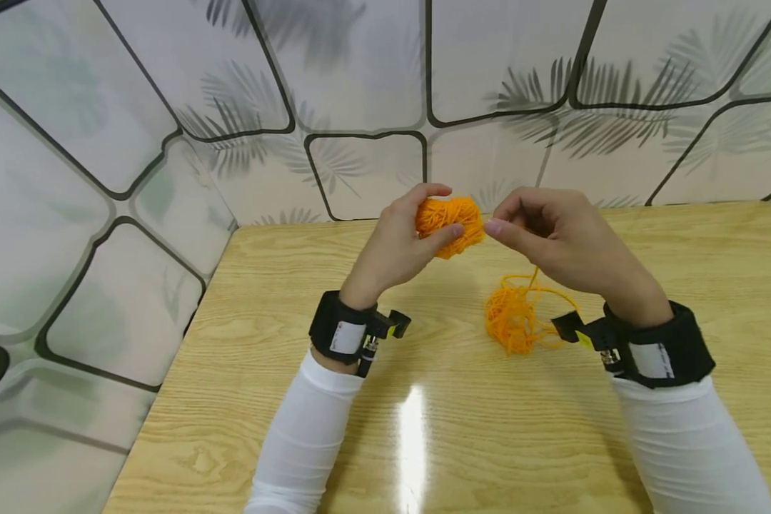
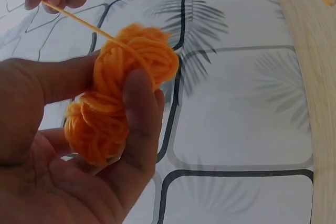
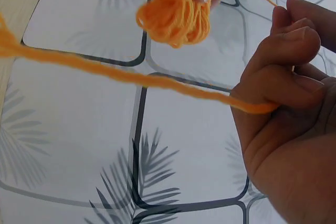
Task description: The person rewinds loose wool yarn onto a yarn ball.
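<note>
My left hand (image 1: 398, 239) grips a bundle of orange yarn (image 1: 448, 223) above the far part of the table. Its fingers and thumb curl round the bundle's middle, which looks pinched in between two fuller ends in the left wrist view. From the bundle a strand (image 2: 86, 24) runs taut to my right hand (image 1: 552, 235), whose thumb and fingertips pinch it. The strand passes on through the curled fingers of the right hand (image 3: 294, 82) and comes out as a loose length (image 3: 142, 80). That length leads down to a tangled heap of orange yarn (image 1: 514, 318) on the table.
The wooden table (image 1: 250, 400) extends under both forearms. Behind it and along its left side stands a wall (image 1: 366, 175) with a stone-and-leaf pattern. Black wrist straps with small cameras (image 1: 343, 328) sit on both wrists; the right one overhangs the heap's edge.
</note>
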`<action>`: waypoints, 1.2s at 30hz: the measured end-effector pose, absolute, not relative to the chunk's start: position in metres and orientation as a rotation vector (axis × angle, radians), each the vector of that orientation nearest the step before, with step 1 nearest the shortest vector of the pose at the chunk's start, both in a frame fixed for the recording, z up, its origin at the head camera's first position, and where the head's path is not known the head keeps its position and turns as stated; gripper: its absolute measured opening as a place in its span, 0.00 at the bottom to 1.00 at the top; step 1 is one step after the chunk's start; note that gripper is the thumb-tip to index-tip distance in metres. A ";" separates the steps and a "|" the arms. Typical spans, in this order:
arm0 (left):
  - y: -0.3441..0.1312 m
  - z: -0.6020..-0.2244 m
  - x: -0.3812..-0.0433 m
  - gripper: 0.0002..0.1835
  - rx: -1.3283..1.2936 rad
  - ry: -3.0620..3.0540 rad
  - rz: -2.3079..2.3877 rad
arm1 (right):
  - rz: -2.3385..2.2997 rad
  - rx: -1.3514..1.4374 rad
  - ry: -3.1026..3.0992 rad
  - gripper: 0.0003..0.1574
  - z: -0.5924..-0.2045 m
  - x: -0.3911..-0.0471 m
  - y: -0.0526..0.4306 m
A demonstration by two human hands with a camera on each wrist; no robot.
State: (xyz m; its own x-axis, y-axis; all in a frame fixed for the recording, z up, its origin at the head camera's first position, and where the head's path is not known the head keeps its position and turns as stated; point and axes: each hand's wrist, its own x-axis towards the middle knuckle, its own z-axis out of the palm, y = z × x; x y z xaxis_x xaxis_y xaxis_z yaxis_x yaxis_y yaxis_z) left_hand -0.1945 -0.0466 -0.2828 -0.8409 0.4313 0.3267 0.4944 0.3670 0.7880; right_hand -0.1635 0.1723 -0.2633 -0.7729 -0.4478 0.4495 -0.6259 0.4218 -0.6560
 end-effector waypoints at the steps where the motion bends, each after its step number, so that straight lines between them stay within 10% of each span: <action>1: -0.046 -0.282 -0.194 0.24 -0.915 -2.537 -1.558 | 1.280 0.924 -2.463 0.02 -0.263 -0.164 0.174; 12: -0.051 -0.265 -0.180 0.22 -1.462 -2.304 -2.197 | 1.360 0.790 -2.352 0.05 -0.271 -0.179 0.179; 22: -0.053 -0.269 -0.187 0.28 -1.065 -1.615 -2.984 | 1.383 0.935 -2.395 0.12 -0.295 -0.184 0.160; 29: -0.043 -0.267 -0.186 0.25 -0.560 -1.749 -2.501 | 1.113 0.994 -2.479 0.18 -0.296 -0.177 0.140; 36: -0.044 -0.271 -0.184 0.25 -0.613 -2.204 -1.813 | 0.977 1.029 -2.566 0.13 -0.282 -0.167 0.146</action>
